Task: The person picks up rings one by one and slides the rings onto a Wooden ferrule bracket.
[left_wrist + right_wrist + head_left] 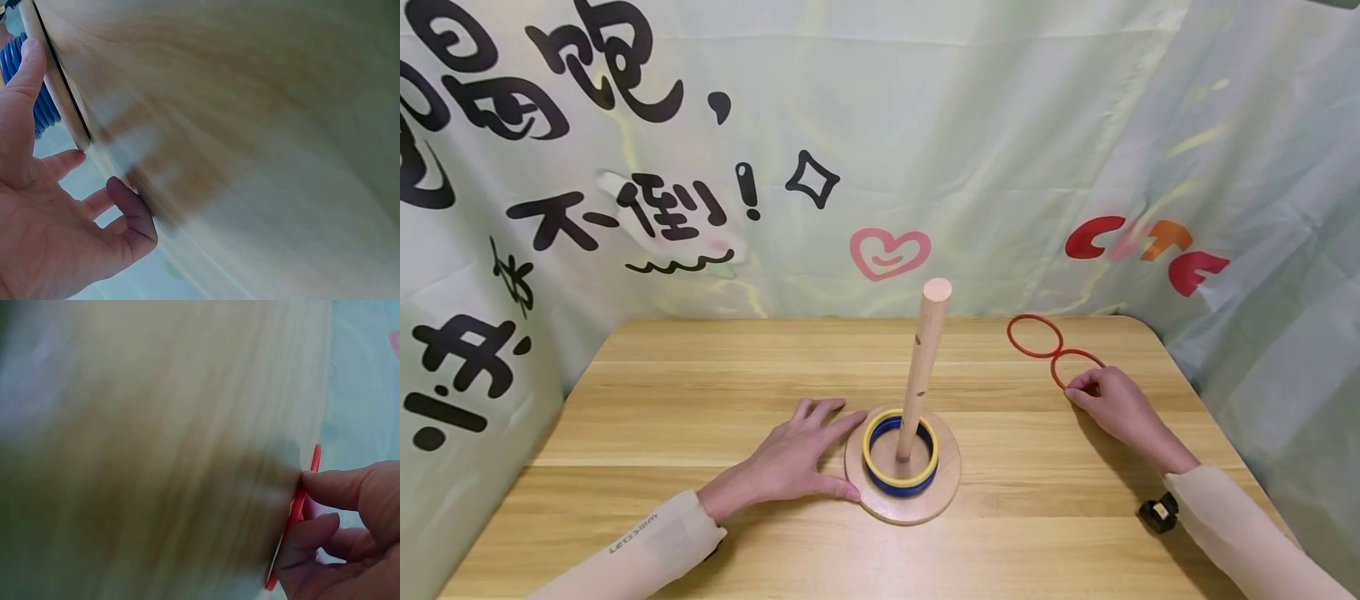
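Note:
A wooden peg (923, 371) rises from a round wooden base (949, 487). Around its foot lie a yellow ring (900, 483) and, beneath that, several blue rings (47, 112). My left hand (786, 462) spreads its fingers at the base's left side, its thumb on the base and its index fingertip touching the edge. At the right, my right hand (1116, 408) pinches the near rim of a red ring (1054, 373), thumb against curled fingers. Another red ring (1008, 332) lies just behind, touching or almost touching the first.
Everything stands on a wood-grain table (700, 358). A pale curtain (985, 150) with printed lettering and a pink heart hangs close along the back and both sides. A dark wrist device (1159, 512) sits below the right sleeve.

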{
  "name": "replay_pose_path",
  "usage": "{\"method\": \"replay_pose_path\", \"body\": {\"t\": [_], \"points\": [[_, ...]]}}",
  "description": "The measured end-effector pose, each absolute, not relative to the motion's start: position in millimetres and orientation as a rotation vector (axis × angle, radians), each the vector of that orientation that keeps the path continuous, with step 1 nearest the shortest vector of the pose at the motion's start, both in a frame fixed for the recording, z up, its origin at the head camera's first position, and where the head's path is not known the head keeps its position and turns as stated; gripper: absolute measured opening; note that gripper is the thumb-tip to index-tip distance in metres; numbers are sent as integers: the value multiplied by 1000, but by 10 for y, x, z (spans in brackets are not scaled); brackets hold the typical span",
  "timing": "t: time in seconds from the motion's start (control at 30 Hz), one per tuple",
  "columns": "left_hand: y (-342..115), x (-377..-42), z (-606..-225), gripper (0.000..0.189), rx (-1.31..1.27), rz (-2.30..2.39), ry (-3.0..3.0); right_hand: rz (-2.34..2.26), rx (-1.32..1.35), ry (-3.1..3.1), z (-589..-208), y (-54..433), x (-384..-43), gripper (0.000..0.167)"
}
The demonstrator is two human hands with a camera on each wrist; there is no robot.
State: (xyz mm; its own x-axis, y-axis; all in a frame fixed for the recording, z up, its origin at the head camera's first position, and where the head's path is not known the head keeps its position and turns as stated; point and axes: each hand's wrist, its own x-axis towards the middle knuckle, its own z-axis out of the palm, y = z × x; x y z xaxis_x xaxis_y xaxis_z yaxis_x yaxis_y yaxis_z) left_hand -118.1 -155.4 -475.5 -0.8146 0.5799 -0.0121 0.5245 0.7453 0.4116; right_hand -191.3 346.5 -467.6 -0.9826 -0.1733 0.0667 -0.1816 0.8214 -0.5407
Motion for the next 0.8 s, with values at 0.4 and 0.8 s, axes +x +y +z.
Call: {"method": "replay_pose_path", "body": {"t": [0.4, 0.8], "points": [[-1539, -1178, -4738, 107, 900, 599, 2805, 749, 620, -2876, -4535, 3291, -1618, 10], [-1547, -1184, -4752, 109, 887, 589, 2802, 831, 908, -2668, -4062, 2933, -1215, 33]]}}
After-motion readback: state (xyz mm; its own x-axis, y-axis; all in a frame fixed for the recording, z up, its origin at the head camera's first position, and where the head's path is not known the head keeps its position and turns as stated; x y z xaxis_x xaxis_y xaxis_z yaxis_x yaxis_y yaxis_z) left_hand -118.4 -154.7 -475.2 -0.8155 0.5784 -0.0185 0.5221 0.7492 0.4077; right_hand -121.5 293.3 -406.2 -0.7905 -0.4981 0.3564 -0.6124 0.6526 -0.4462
